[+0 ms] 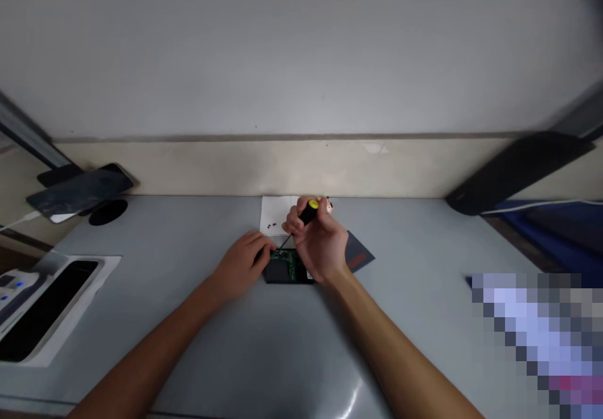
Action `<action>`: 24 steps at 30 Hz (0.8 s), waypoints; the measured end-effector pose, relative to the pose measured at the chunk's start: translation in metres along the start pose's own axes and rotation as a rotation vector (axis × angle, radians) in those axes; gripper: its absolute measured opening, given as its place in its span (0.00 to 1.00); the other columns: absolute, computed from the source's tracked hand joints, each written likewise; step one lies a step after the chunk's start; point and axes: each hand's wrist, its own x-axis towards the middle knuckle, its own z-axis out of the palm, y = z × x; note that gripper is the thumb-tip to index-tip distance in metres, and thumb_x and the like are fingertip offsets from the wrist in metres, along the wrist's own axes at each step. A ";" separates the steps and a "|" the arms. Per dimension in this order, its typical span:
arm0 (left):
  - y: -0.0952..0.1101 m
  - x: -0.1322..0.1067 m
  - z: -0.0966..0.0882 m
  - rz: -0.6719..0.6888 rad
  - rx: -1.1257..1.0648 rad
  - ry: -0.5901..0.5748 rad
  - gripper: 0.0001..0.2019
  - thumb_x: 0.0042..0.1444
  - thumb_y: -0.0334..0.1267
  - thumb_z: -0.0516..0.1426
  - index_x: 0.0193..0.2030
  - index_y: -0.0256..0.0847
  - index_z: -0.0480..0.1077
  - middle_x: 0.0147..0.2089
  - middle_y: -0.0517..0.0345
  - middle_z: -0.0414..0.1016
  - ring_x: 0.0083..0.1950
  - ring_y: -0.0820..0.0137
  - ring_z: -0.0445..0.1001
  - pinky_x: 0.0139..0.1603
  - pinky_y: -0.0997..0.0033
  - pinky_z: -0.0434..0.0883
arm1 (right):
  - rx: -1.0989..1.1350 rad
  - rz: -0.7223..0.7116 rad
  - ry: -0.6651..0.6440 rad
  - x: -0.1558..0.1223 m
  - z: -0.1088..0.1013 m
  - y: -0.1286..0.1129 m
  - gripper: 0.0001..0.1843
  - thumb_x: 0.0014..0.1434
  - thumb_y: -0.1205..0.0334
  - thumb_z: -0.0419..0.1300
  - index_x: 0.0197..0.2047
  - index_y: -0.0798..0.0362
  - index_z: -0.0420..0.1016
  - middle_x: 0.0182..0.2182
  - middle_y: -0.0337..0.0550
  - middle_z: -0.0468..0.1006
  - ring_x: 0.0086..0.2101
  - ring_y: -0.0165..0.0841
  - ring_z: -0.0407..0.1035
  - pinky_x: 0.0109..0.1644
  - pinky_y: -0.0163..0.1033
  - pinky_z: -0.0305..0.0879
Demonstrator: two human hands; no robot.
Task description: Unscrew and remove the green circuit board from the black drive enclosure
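Note:
In the head view, my right hand [320, 240] is wrapped around the black handle of a screwdriver [308, 212] with a yellow end. Its thin shaft slants down and left to a black device with an exposed green circuit board [280, 270], which lies flat on the table. My left hand [245, 262] is closed at the device's left end, its fingertips close beside the screwdriver's tip. My right hand covers the device's right end. Behind it, several tiny dark screws [271, 225] lie on a white sheet [277, 208], partly hidden by my right hand.
A dark grey flat piece [360, 252] lies right of my hand, on the grey table [264, 350]. A phone on a stand [87, 193] stands at the left, above a white-and-black tray-like object [51, 309]. A dark upright panel [513, 171] stands at the right; a pixelated area lies below it.

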 end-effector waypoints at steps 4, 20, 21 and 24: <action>0.002 0.000 0.000 -0.007 -0.004 0.003 0.12 0.71 0.34 0.48 0.42 0.43 0.72 0.41 0.57 0.74 0.47 0.65 0.72 0.53 0.62 0.69 | -0.031 -0.009 -0.006 -0.001 0.000 0.001 0.17 0.70 0.50 0.53 0.34 0.49 0.72 0.27 0.38 0.61 0.26 0.29 0.55 0.34 0.37 0.62; 0.003 -0.005 0.002 0.129 0.011 0.175 0.06 0.69 0.37 0.55 0.48 0.46 0.73 0.49 0.55 0.73 0.52 0.66 0.73 0.56 0.60 0.72 | 0.106 0.044 -0.009 0.002 -0.003 -0.020 0.21 0.72 0.47 0.46 0.35 0.48 0.70 0.24 0.35 0.54 0.23 0.29 0.52 0.33 0.38 0.63; 0.004 -0.004 0.002 0.146 0.015 0.203 0.05 0.69 0.36 0.55 0.46 0.46 0.73 0.47 0.55 0.74 0.51 0.66 0.73 0.55 0.60 0.72 | 0.105 0.046 -0.020 0.003 -0.003 -0.021 0.20 0.72 0.46 0.46 0.35 0.48 0.69 0.24 0.35 0.54 0.23 0.29 0.52 0.33 0.38 0.63; 0.005 -0.004 0.003 0.186 0.042 0.281 0.05 0.69 0.35 0.56 0.43 0.45 0.74 0.45 0.56 0.74 0.49 0.66 0.74 0.53 0.61 0.73 | 0.082 0.018 -0.025 0.005 -0.005 -0.026 0.19 0.71 0.46 0.48 0.35 0.48 0.69 0.24 0.35 0.54 0.24 0.29 0.52 0.33 0.38 0.63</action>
